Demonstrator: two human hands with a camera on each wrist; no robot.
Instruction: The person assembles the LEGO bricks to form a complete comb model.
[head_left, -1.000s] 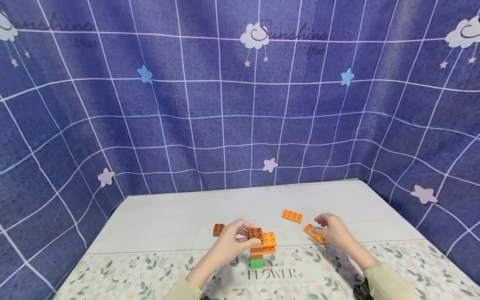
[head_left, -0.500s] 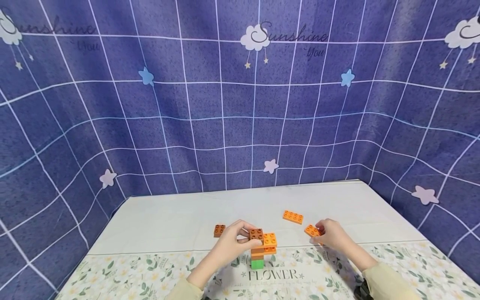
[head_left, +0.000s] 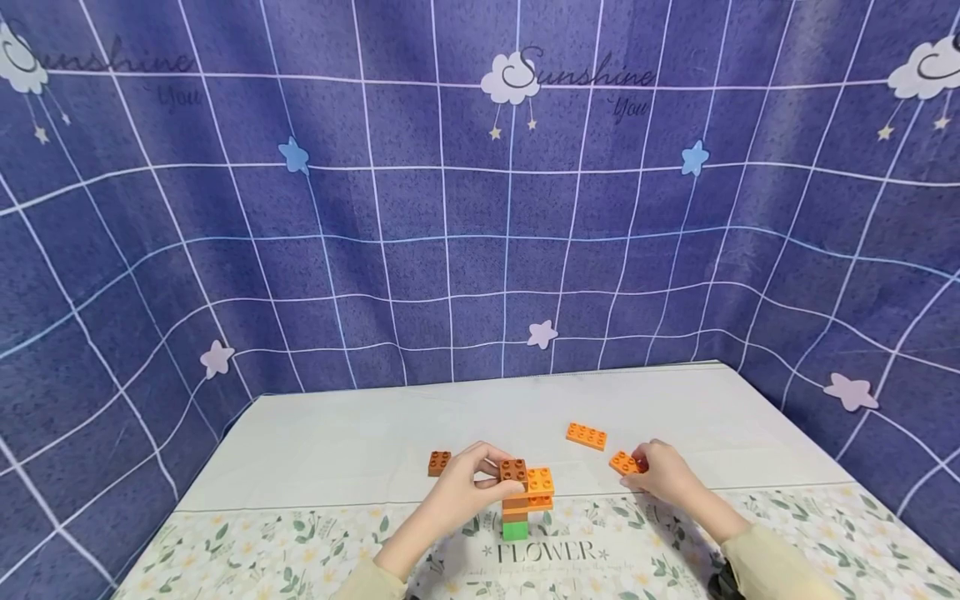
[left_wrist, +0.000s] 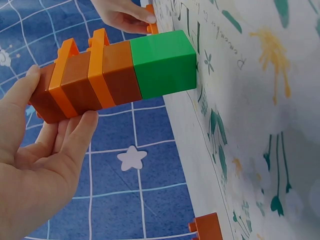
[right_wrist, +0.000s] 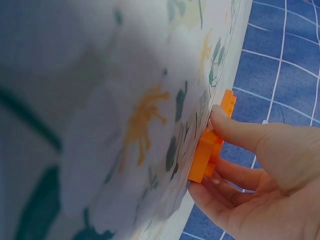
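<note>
A stacked tower of toy building bricks stands upright on the table, with a green brick [head_left: 515, 531] at its foot. Above it, brown bricks [left_wrist: 80, 72] alternate with two thin orange plates [left_wrist: 98, 67] that jut out to the right in the head view. My left hand [head_left: 467, 487] grips the tower near its top, thumb and fingers on the uppermost brown brick [head_left: 513, 469]. To the right, my right hand [head_left: 670, 477] pinches a flat orange building brick [right_wrist: 201, 157] by its edges, low at the tabletop. The fingers cover part of that orange brick.
A second flat orange brick [head_left: 587, 436] lies behind and left of the right hand. One loose brown brick [head_left: 439, 463] lies left of the tower. The table [head_left: 337, 433] wears a white and floral cloth; a blue grid curtain [head_left: 480, 208] hangs behind and at the sides.
My right hand's fingers have closed on the orange brick, which has turned slightly in place. The left hand keeps its grip on the tower, which stays where it was.
</note>
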